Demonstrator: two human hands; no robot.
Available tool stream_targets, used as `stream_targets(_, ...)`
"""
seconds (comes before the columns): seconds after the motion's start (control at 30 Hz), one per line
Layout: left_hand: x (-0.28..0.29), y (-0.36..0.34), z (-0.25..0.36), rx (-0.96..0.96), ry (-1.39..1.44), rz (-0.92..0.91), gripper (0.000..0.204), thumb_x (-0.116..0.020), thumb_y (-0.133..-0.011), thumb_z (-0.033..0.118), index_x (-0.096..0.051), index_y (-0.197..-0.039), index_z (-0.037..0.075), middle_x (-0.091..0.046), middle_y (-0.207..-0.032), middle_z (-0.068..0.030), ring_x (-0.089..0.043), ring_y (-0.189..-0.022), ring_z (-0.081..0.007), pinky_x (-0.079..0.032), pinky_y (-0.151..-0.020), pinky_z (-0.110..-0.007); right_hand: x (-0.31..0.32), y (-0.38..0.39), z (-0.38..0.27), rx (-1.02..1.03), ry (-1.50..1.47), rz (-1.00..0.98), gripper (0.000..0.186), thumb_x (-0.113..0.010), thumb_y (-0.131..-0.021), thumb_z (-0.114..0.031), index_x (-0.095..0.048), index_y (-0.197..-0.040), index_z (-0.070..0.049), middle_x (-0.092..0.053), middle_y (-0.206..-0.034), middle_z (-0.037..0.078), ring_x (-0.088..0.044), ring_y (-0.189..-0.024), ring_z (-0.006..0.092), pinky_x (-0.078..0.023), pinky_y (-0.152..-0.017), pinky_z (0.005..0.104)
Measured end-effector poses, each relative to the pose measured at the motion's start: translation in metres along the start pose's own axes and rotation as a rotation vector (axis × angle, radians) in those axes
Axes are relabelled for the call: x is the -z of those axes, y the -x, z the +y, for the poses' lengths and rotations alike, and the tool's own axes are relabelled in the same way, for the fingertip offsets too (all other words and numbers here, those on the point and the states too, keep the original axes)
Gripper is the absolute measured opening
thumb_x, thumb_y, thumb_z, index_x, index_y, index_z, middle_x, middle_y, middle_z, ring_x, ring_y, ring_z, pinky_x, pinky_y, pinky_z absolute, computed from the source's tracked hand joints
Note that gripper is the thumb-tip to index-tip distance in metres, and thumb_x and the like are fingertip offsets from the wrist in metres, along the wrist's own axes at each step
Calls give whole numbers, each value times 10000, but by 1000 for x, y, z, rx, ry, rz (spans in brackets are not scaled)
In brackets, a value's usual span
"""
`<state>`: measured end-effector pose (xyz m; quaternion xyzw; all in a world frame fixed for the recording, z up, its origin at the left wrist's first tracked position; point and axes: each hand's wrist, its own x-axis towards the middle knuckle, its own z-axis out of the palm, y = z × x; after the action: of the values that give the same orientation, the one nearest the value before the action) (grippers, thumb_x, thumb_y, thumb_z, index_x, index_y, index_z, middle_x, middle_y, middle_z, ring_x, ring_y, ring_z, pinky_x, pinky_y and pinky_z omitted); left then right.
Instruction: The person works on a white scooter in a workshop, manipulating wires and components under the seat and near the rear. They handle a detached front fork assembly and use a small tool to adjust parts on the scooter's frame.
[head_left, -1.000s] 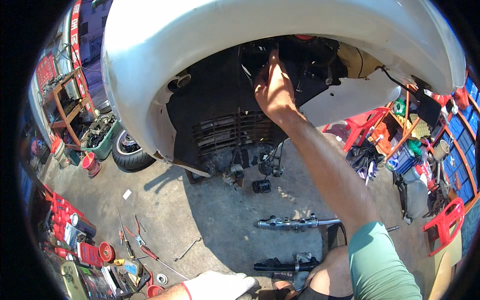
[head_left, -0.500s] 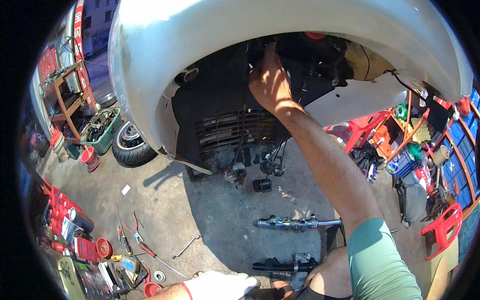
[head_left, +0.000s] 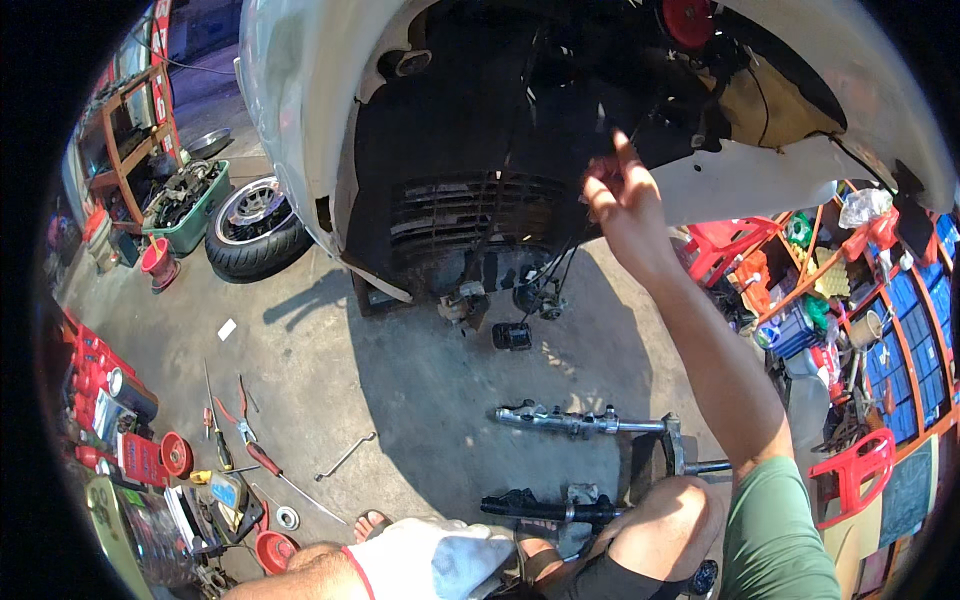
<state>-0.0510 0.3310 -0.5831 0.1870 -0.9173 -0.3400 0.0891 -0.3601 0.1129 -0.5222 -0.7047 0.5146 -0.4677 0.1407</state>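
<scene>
My bare right hand (head_left: 628, 205) is raised in front of the dark hollow under a pale scooter-like body shell (head_left: 295, 120). Its index finger stretches upward and its thumb stands apart, with nothing visible in the grasp. Behind it is a slatted black grille (head_left: 470, 215), with cables running down to a metal caliper-like part (head_left: 462, 305) and a small black box (head_left: 512, 336). My left hand (head_left: 435, 558), in a white glove with a red cuff, is low in front of me; its fingers are hidden. Near my legs lies a silver fork assembly (head_left: 575, 421) with a black fork tube (head_left: 550, 508) beside it.
On the floor at left lie a screwdriver (head_left: 262, 458), pliers (head_left: 240, 420) and a bent metal wrench (head_left: 345, 456). A wheel (head_left: 255, 230) and a green tub of parts (head_left: 205, 215) stand farther back. Red chairs (head_left: 855, 475) and a cluttered rack flank the right.
My right hand has come down and to the right, out of the upper hollow, and its fingers now show. My view has shifted; the gloved left hand stays low.
</scene>
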Motion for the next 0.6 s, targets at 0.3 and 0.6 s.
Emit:
stream_targets(0.3,-3,-27,-18,211,12,-307,454,-606,-954,365,-634,-1276,46,-706,-1133,-196,-688,-1032,-374,-562,-869,-423,160,236,101,-470,51,31,706,-537,-938,22,-293,-1595,-67,-520,-1068,14,-518,-741,79,-466,-625,233)
stream_targets(0.6,-22,-42,5,616,232,-227,284,-594,-886,7,-622,-1159,-64,-733,-944,-157,-710,-866,-191,-575,-761,-327,318,519,148,-917,428,157,600,-589,-880,-120,-496,-1467,-31,-684,-940,148,-637,-837,205,-528,-845,353)
